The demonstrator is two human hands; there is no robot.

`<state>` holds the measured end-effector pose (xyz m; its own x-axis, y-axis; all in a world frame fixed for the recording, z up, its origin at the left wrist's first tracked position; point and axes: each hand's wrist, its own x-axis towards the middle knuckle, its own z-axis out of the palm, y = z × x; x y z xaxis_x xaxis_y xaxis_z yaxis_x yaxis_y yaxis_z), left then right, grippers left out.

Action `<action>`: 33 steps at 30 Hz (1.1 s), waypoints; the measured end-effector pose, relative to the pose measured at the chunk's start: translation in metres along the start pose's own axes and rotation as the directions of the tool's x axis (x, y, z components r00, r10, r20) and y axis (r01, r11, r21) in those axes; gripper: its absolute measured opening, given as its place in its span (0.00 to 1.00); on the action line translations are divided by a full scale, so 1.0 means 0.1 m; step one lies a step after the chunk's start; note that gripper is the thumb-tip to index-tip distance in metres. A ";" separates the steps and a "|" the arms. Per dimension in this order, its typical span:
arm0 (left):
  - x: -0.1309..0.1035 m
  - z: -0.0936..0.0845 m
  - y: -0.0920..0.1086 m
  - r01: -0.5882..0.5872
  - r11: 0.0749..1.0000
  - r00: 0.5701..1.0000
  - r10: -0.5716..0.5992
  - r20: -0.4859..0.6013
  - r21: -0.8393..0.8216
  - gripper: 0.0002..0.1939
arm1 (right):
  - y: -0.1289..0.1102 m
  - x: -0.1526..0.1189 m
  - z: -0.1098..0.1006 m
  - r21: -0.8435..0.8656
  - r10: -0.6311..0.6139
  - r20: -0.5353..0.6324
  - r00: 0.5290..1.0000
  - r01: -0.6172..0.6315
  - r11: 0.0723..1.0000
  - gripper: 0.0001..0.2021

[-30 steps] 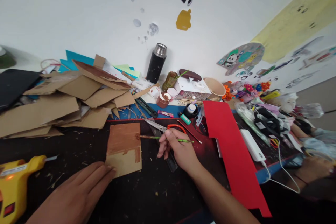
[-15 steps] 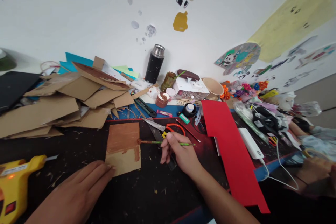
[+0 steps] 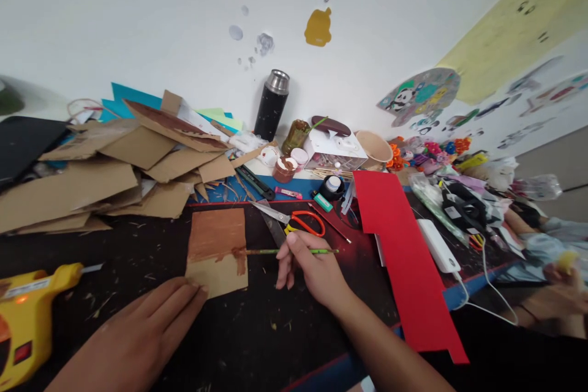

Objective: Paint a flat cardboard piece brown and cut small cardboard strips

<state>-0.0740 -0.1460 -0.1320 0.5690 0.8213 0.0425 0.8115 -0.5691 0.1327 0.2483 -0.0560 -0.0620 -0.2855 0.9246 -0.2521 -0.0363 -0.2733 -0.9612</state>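
Observation:
A cardboard square [image 3: 219,278] lies on the dark mat, its upper part coated in brown paint and its lower part bare, apart from a brown streak at the right. The fingertips of my left hand [image 3: 142,331] rest on its lower left corner, fingers stretched out side by side. My right hand [image 3: 312,266] pinches a thin green paintbrush [image 3: 271,252] between thumb and fingers. The brush's brown-stained tip touches the square at the lower edge of the painted area. An open jar of brown paint [image 3: 285,169] stands farther back.
Orange-handled scissors [image 3: 307,222] lie just beyond my right hand. A yellow glue gun [image 3: 34,294] is at the left, cardboard scraps [image 3: 68,190] behind it. Red board [image 3: 404,245] and a white power strip [image 3: 438,245] lie right. Another person's hands [image 3: 555,300] are at the far right.
The brush tip has moved slightly left across the square, with my right hand following. Brown paint now reaches a little further at the tip. The other person's hands have shifted.

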 end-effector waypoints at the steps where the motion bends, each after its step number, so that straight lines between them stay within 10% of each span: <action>1: 0.00 -0.03 0.01 -0.012 1.000 1.000 0.012 -0.003 0.024 0.39 | 0.01 0.03 0.05 -0.003 -0.001 0.007 1.000 0.001 1.000 0.32; 6: 0.02 -0.08 -0.05 -0.194 0.978 0.978 0.199 -0.065 0.083 0.39 | 0.00 0.13 0.27 -0.036 -0.015 0.085 0.996 0.018 0.999 0.34; 22: 0.01 0.02 -0.19 -0.229 0.972 0.961 0.233 -0.150 0.048 0.39 | -0.10 -0.04 -0.15 -0.101 -0.021 -0.019 1.000 0.019 0.995 0.29; 33: 0.07 -0.17 -0.05 -0.193 0.981 0.970 0.195 -0.143 0.029 0.38 | -0.11 0.09 0.16 -0.103 -0.024 0.069 0.997 0.031 0.994 0.31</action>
<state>-0.0762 -0.1371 -0.1152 0.6913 0.6916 0.2091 0.6900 -0.7178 0.0930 0.2309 -0.0488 -0.0522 -0.3495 0.9105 -0.2209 0.0534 -0.2161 -0.9749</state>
